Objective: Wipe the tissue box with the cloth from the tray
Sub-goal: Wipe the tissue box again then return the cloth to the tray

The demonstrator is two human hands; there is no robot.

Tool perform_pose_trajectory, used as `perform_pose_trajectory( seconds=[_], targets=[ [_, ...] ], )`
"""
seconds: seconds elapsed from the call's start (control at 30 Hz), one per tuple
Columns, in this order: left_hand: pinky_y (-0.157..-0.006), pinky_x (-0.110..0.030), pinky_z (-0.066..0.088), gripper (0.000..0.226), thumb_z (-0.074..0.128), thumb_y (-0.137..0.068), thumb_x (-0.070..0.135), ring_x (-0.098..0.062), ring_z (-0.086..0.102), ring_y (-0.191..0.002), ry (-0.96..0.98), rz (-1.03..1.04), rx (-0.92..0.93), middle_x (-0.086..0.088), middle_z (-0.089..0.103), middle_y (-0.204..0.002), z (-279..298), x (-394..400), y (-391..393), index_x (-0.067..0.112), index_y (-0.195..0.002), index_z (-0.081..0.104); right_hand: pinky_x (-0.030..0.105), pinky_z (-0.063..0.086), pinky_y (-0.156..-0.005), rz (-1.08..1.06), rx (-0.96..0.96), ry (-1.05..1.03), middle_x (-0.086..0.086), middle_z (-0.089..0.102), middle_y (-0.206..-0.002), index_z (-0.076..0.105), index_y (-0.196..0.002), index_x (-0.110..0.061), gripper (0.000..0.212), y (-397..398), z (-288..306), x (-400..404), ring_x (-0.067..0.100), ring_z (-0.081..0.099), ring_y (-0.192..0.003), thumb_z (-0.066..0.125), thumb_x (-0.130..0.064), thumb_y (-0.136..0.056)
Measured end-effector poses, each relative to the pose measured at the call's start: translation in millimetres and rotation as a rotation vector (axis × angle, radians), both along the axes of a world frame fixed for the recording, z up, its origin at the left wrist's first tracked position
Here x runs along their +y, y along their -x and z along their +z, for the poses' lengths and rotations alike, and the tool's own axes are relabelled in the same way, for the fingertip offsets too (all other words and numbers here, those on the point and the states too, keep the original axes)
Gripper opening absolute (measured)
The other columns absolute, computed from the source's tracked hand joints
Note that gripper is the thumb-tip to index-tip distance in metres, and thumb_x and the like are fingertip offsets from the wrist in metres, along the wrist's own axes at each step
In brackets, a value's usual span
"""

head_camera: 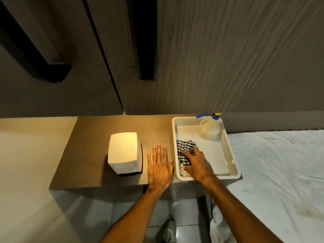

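A white tissue box (123,152) stands upright on the left part of a brown bedside table (98,130). To its right sits a white tray (228,146). A blue-and-white checked cloth (185,146) lies crumpled in the tray's near left corner. My right hand (197,163) is inside the tray, fingers curled down onto the cloth and pinching it. Between box and tray, my left hand (160,166) lies flat on the table with fingers spread, holding nothing.
A clear spray bottle (209,128) with a blue and yellow nozzle stands in the tray's far right corner. A bed with a white sheet (280,172) adjoins the table on the right. Dark wall panels rise behind. Tiled floor and a shoe (169,230) show below.
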State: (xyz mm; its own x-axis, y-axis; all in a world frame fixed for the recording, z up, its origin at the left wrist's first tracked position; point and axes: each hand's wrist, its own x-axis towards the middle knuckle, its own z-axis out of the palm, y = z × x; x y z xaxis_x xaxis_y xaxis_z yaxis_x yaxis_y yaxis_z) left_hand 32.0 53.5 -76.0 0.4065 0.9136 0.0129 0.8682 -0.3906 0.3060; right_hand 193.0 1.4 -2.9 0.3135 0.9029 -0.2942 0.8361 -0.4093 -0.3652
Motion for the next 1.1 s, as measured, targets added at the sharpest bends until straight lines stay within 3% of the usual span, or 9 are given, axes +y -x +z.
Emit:
perform_pose_trajectory(
  seconds=[0.2, 0.37, 0.43, 0.5, 0.6, 0.7, 0.87, 0.97, 1.1],
  targets=[
    [-0.124, -0.053, 0.017, 0.067, 0.012, -0.101, 0.043, -0.029, 0.007, -0.155, 0.078, -0.061, -0.085, -0.012, 0.002, -0.167, 32.3, 0.8, 1.3, 0.011, -0.160, 0.009, 0.040, 0.053, -0.094, 0.020, -0.123, -0.089, 0.003, 0.050, -0.139, 0.051, -0.136, -0.030, 0.053, 6.6, 10.3, -0.6, 0.024, 0.055, -0.121, 0.070, -0.039, -0.087],
    [-0.121, -0.043, 0.031, 0.058, 0.034, -0.101, 0.033, -0.026, 0.035, -0.147, -0.155, -0.168, -0.436, -0.014, 0.041, -0.158, 125.5, 3.7, 23.4, 0.008, -0.154, 0.033, 0.037, 0.053, -0.097, -0.215, 0.064, -0.329, 0.002, 0.064, -0.123, 0.061, -0.122, -0.020, 0.030, 14.2, 23.8, -1.0, 0.023, 0.064, -0.110, 0.064, -0.030, -0.093],
    [-0.119, -0.042, 0.034, 0.052, 0.041, -0.101, 0.022, -0.027, 0.043, -0.141, -0.317, -0.128, -0.438, -0.015, 0.049, -0.151, 152.4, 17.5, 43.2, 0.008, -0.150, 0.041, 0.038, 0.055, -0.096, -0.279, 0.103, -0.512, 0.003, 0.063, -0.121, 0.063, -0.122, -0.017, 0.028, 19.6, 37.3, -3.3, 0.021, 0.062, -0.108, 0.062, -0.025, -0.095],
    [-0.120, -0.045, 0.033, 0.050, 0.043, -0.101, 0.019, -0.028, 0.042, -0.141, -0.366, -0.032, -0.369, -0.015, 0.050, -0.151, 165.1, 40.5, 66.6, 0.009, -0.149, 0.043, 0.026, 0.056, -0.086, -0.315, 0.174, -0.698, 0.001, 0.061, -0.115, 0.065, -0.119, -0.016, 0.024, 38.3, 59.8, -9.3, 0.014, 0.060, -0.101, 0.059, -0.020, -0.096],
    [-0.122, -0.054, 0.024, 0.053, 0.033, -0.103, 0.031, -0.032, 0.033, -0.147, -0.209, 0.058, -0.183, -0.016, 0.044, -0.155, 157.6, 72.4, 97.9, 0.009, -0.150, 0.040, 0.010, 0.050, -0.072, -0.337, 0.400, -0.825, -0.001, 0.059, -0.109, 0.064, -0.114, -0.019, 0.020, 90.1, 83.3, -15.1, 0.005, 0.058, -0.089, 0.061, -0.013, -0.095],
    [-0.124, -0.053, 0.015, 0.060, 0.020, -0.102, 0.042, -0.030, 0.025, -0.150, -0.073, 0.048, -0.023, -0.013, 0.040, -0.157, 137.0, 82.3, 115.0, 0.013, -0.152, 0.037, 0.019, 0.052, -0.077, -0.416, 0.592, -0.732, -0.001, 0.063, -0.112, 0.066, -0.113, -0.021, 0.021, 145.9, 64.8, -7.8, 0.012, 0.060, -0.097, 0.064, -0.016, -0.092],
    [-0.122, -0.052, 0.019, 0.061, 0.017, -0.103, 0.045, -0.029, 0.031, -0.147, -0.106, 0.061, -0.004, -0.011, 0.044, -0.155, 125.3, 79.8, 116.5, 0.015, -0.151, 0.038, 0.029, 0.052, -0.089, -0.683, 0.942, -0.428, 0.006, 0.058, -0.121, 0.063, -0.119, -0.021, 0.025, 191.1, 28.0, 5.3, 0.021, 0.058, -0.111, 0.063, -0.022, -0.094],
    [-0.122, -0.052, 0.019, 0.060, 0.017, -0.103, 0.044, -0.028, 0.031, -0.147, -0.113, 0.061, 0.003, -0.011, 0.045, -0.154, 126.2, 78.9, 114.4, 0.014, -0.150, 0.039, 0.031, 0.049, -0.092, -0.700, 0.995, -0.389, 0.004, 0.052, -0.123, 0.057, -0.128, -0.025, 0.040, 203.8, 15.3, 7.2, 0.019, 0.051, -0.115, 0.068, -0.020, -0.090],
    [-0.122, -0.054, 0.022, 0.058, 0.020, -0.103, 0.042, -0.030, 0.034, -0.146, -0.124, 0.060, 0.007, -0.013, 0.047, -0.153, 124.3, 78.7, 114.8, 0.013, -0.149, 0.041, 0.040, 0.058, -0.092, -0.855, 1.039, -0.408, 0.007, 0.065, -0.122, 0.061, -0.111, -0.030, 0.038, 209.3, 6.4, 12.8, 0.025, 0.061, -0.114, 0.075, -0.010, -0.082]
  ],
)
